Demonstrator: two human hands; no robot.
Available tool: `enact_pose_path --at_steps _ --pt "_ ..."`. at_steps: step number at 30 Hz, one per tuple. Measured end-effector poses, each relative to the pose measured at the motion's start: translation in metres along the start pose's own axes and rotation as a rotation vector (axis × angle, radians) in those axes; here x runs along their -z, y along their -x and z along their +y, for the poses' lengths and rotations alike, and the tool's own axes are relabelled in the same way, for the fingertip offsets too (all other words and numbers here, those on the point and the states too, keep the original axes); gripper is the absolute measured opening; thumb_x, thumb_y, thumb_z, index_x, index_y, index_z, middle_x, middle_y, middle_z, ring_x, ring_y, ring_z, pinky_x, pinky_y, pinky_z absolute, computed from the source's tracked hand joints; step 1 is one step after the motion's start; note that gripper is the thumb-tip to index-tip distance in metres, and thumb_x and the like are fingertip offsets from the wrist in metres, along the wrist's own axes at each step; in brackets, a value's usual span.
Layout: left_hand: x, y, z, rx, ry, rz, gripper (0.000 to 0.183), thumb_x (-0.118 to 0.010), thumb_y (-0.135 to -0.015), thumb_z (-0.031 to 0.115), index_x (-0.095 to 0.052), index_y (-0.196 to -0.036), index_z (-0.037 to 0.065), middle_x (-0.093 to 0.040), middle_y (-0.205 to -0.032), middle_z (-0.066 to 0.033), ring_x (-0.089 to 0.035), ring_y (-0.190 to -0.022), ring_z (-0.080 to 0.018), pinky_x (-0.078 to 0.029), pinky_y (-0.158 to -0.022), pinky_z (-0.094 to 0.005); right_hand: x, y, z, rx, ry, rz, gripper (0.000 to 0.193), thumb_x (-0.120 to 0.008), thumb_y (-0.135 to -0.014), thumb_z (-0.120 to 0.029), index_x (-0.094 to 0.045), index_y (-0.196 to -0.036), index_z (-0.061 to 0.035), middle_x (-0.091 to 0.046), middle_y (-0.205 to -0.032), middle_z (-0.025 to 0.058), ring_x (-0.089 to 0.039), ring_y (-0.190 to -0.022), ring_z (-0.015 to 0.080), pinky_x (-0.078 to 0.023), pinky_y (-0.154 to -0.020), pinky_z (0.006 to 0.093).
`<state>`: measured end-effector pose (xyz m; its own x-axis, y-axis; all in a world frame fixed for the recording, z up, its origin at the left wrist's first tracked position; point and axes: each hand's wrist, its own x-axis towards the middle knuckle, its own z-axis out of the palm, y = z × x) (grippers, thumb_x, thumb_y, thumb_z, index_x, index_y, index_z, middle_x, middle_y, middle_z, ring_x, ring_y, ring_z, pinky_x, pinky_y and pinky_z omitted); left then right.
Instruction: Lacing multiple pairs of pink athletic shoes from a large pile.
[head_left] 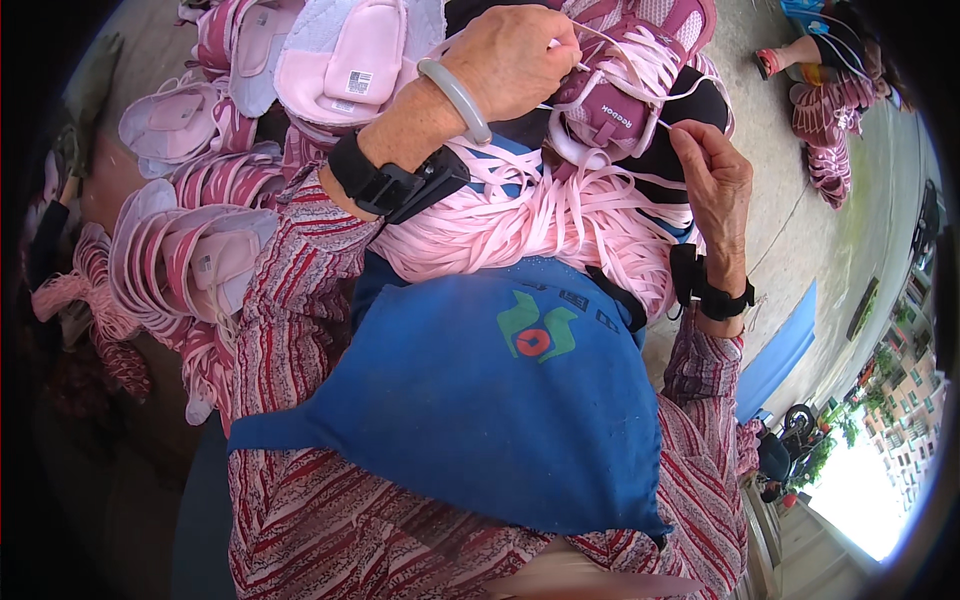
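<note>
A mauve and pink shoe upper (607, 112) lies on my lap at the top, its pale pink shoelace (655, 72) threaded loosely through the front. Wearing a pale bangle, my left hand (515, 62) is closed beside the upper's left edge, pinching a strand of lace. To the lower right of the upper, my right hand (714, 178) pinches the lace between thumb and forefinger, drawn out from the upper. Below both hands, a heap of loose pink laces (530, 222) covers my lap above the blue apron (470, 390).
Stacked pink uppers (190, 250) with pale linings crowd my left side, and larger ones (345, 60) sit by my left forearm. Another person's leg (795, 55) and a bundle of striped uppers (828, 140) are at the far right. A blue sheet (780, 355) lies on the concrete.
</note>
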<state>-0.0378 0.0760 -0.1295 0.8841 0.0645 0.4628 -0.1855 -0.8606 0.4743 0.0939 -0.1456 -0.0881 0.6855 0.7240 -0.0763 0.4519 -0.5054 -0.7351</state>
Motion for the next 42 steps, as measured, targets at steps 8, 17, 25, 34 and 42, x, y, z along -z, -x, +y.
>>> enact_pose_path --at_steps 8,17,25,34,42 --pt "0.003 -0.014 0.006 -0.125 -0.111 -0.079 0.009 -0.056 -0.072 0.01 -0.056 -0.07 0.001 -0.055 -0.073 -0.0121 -0.058 -0.073 -0.0274 -0.048 -0.063 -0.0362 0.004 -0.003 -0.001 0.239 0.131 0.01 0.01 -0.06 -0.087 -0.009 -0.063 -0.092 0.0 -0.053 -0.073 0.0055 -0.05 -0.063 0.013 -0.041 -0.058 0.0245" --pt "0.002 0.002 0.03 0.349 0.056 0.138 0.018 -0.064 -0.085 0.021 -0.066 -0.093 0.005 -0.063 -0.078 -0.0117 -0.062 -0.072 -0.028 -0.049 -0.064 -0.0322 -0.006 -0.002 0.009 0.219 0.051 0.055 0.012 -0.06 -0.088 -0.014 -0.064 -0.091 -0.0028 -0.059 -0.072 0.0083 -0.056 -0.062 0.0165 -0.045 -0.059 0.0254" --pt "-0.007 0.012 0.047 0.28 -0.299 -0.039 0.025 -0.06 -0.085 0.021 -0.057 -0.1 0.001 -0.05 -0.084 -0.0124 -0.062 -0.065 -0.0295 -0.052 -0.054 -0.0355 -0.018 -0.001 0.015 0.281 0.085 0.158 0.014 -0.061 -0.089 -0.015 -0.063 -0.094 -0.0021 -0.061 -0.075 0.0031 -0.057 -0.068 0.0092 -0.046 -0.061 0.022" --pt "-0.007 0.014 0.031 0.23 -0.18 0.049 0.022 -0.056 -0.084 0.007 -0.06 -0.105 0.002 -0.056 -0.081 -0.0101 -0.06 -0.069 -0.0312 -0.049 -0.06 -0.0353 -0.024 -0.002 0.0 0.447 0.276 0.204 0.009 -0.062 -0.086 -0.01 -0.063 -0.09 -0.0018 -0.055 -0.074 0.0076 -0.056 -0.061 0.0192 -0.045 -0.055 0.0267" --pt "-0.001 -0.001 0.05 0.294 0.048 0.211 0.015 -0.053 -0.082 -0.005 -0.053 -0.096 0.0 -0.058 -0.079 -0.0194 -0.059 -0.074 -0.0382 -0.048 -0.063 -0.0396 -0.023 -0.004 0.007 0.38 0.181 0.203 0.01 -0.062 -0.087 -0.011 -0.063 -0.09 -0.0019 -0.058 -0.076 0.0074 -0.058 -0.063 0.0187 -0.046 -0.057 0.026"
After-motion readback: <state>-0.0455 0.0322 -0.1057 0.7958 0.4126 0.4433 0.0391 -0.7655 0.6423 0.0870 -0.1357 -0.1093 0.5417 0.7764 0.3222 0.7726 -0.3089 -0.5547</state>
